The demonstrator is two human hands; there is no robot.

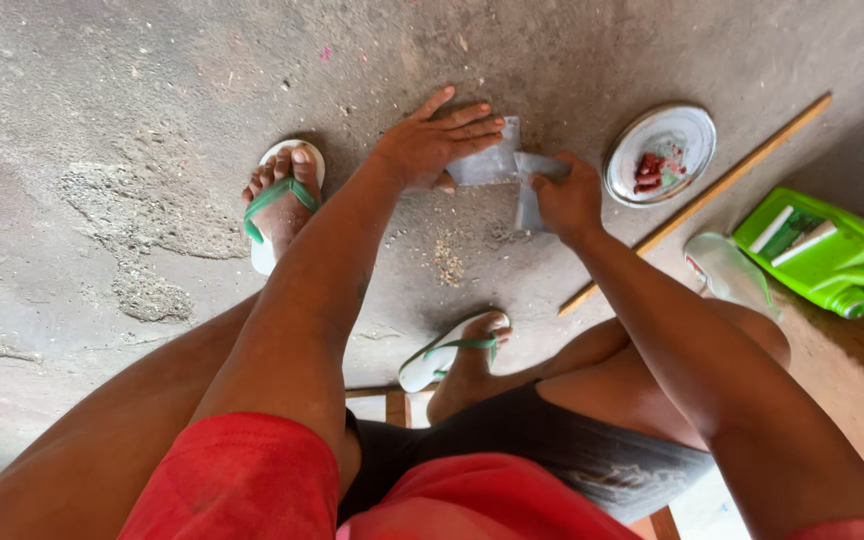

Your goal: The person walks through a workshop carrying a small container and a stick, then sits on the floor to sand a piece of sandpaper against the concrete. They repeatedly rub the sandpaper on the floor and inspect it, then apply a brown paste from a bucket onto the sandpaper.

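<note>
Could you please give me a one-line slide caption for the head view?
Left hand flat on grey sheet, right hand gripping its folded edge, round metal lid nearby.

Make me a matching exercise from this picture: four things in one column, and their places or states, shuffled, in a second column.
Things:
1. left hand
2. right hand
3. round metal lid
4. green plastic jug

Places or states:
A. lying on its side at the right edge of the floor
B. pressed flat on a grey sheet piece
C. holding red bits inside
D. gripping a folded grey strip

Pairs: 1-B, 2-D, 3-C, 4-A
</note>
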